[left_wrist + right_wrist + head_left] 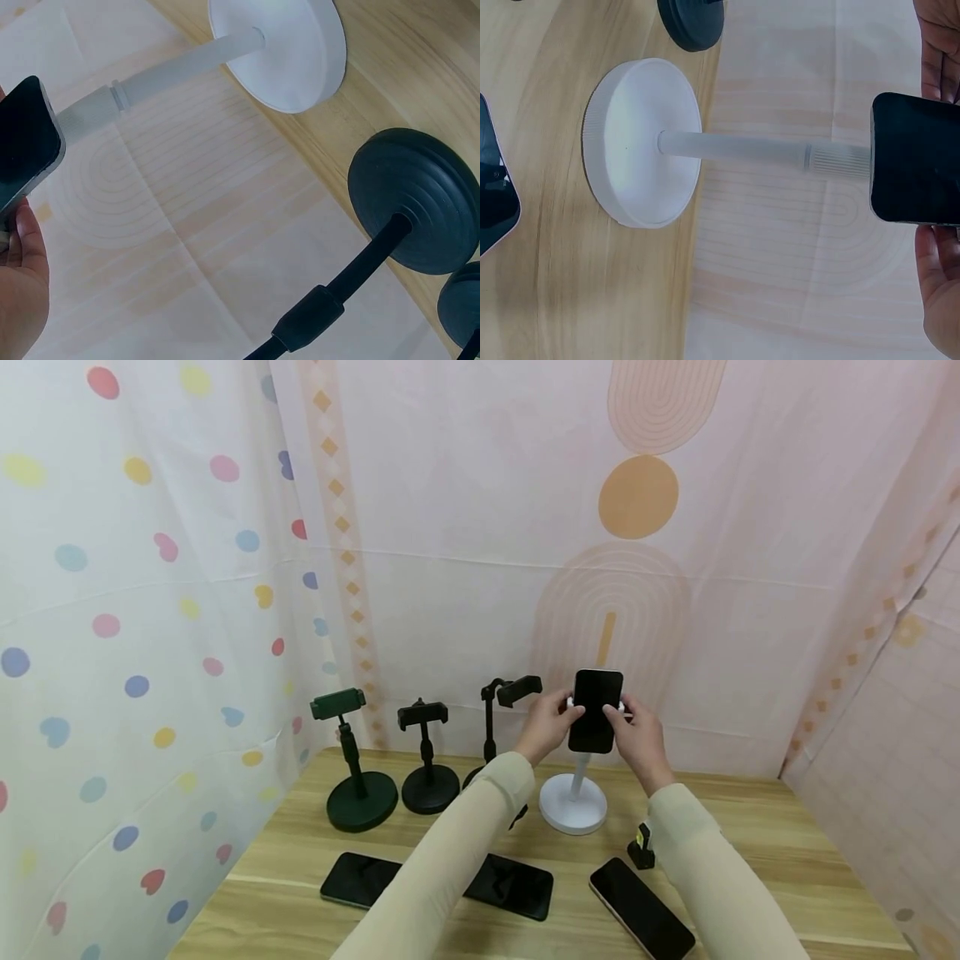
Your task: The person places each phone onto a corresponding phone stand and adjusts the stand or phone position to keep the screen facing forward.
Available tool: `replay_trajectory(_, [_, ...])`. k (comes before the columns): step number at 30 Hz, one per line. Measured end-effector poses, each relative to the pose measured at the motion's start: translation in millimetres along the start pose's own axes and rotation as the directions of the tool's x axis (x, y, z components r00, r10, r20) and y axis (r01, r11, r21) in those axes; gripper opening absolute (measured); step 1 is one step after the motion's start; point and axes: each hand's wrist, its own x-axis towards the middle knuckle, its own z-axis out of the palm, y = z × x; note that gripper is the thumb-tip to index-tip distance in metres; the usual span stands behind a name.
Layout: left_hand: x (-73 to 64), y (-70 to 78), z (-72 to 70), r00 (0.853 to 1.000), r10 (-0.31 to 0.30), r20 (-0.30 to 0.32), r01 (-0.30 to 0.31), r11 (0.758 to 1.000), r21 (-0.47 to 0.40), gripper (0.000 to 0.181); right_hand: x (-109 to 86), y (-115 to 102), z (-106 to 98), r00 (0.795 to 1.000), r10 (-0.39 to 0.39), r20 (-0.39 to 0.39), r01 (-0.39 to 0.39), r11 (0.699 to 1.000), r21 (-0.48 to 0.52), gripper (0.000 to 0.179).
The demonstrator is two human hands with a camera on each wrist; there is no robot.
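Observation:
A black smartphone (597, 722) stands upright at the head of a white phone stand (557, 812), whose white clamp tips show at both side edges. My left hand (546, 727) grips the phone's left side, thumb on the screen edge and fingers behind. On the opposite side my right hand (641, 743) grips it likewise, its thumb lying on the front. The right wrist view has the phone (915, 161) in front of the stand's ribbed pole top (838, 159), fingers at both long edges. In the left wrist view the phone (26, 142) hides most of the clamp.
Left of the white stand are a green phone stand (362, 806) and two black ones, a short stand (431, 793) and a taller stand (489, 727). Phones lie in front: left (356, 878), middle (517, 887), right (641, 910). A small black object (641, 852) sits near the right sleeve.

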Motion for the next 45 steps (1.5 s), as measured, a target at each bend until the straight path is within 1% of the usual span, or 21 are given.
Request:
replay_trajectory(4, [-1.1,0.2,-0.7,1.0,0.008,-0.005,-0.008,1.0,0.006,0.023,-1.0,0.3,2.2,1.0,0.001,-0.021,-0.001,1.0,-0.002,0.041])
replay_trajectory(9, [-1.8,1.5,-0.2,1.0,0.012,-0.017,-0.011,1.0,0.028,0.023,-2.3,0.1,2.8,1.0,0.003,-0.023,-0.003,1.0,0.001,0.041])
replay_trajectory(13, [-2.1,3.2,1.7,1.0,0.01,-0.03,-0.009,0.999,0.049,0.02,-2.0,1.5,2.4,1.0,0.008,-0.022,-0.007,1.0,0.011,0.041])
replay_trajectory(17, [-3.7,4.0,3.0,0.999,0.008,-0.033,-0.007,0.999,0.042,0.016,-2.1,3.4,1.9,1.0,0.009,-0.017,-0.009,1.0,0.014,0.042])
replay_trajectory(21, [-4.4,2.0,2.5,1.0,0.022,-0.018,-0.022,1.0,0.015,0.014,-3.2,4.1,1.3,1.0,0.022,-0.008,-0.022,1.0,0.02,0.045])
replay_trajectory(24, [-3.7,0.2,1.7,0.999,0.034,-0.007,-0.034,0.999,-0.006,0.016,-4.2,4.3,1.1,1.0,0.03,-0.003,-0.03,0.999,0.033,0.048])
replay_trajectory(27, [-3.3,-0.9,0.9,1.0,0.031,-0.001,-0.031,0.999,-0.006,0.02,-4.7,5.1,1.0,1.0,0.025,-0.001,-0.025,0.999,0.045,0.05])
replay_trajectory(32, [-4.5,-2.2,0.4,1.0,0.0,0.013,0.0,1.0,-0.007,0.027,-5.0,6.2,1.6,1.0,0.01,-0.004,-0.009,0.999,0.053,0.051])
replay_trajectory(38, [-4.7,-3.6,1.8,0.999,-0.019,0.026,0.02,0.999,-0.042,0.035,-5.3,6.6,2.6,1.0,0.004,-0.01,-0.004,0.999,0.046,0.049])
replay_trajectory(41, [-4.5,-3.2,2.3,0.999,-0.022,0.03,0.023,0.998,-0.053,0.035,-5.7,6.0,2.6,1.0,0.014,-0.002,-0.014,0.999,0.041,0.049])
replay_trajectory(45, [-5.3,-1.5,2.9,0.999,-0.026,0.028,0.027,0.999,-0.041,0.035,-6.0,6.4,1.9,0.999,0.036,0.02,-0.037,0.998,0.042,0.054])
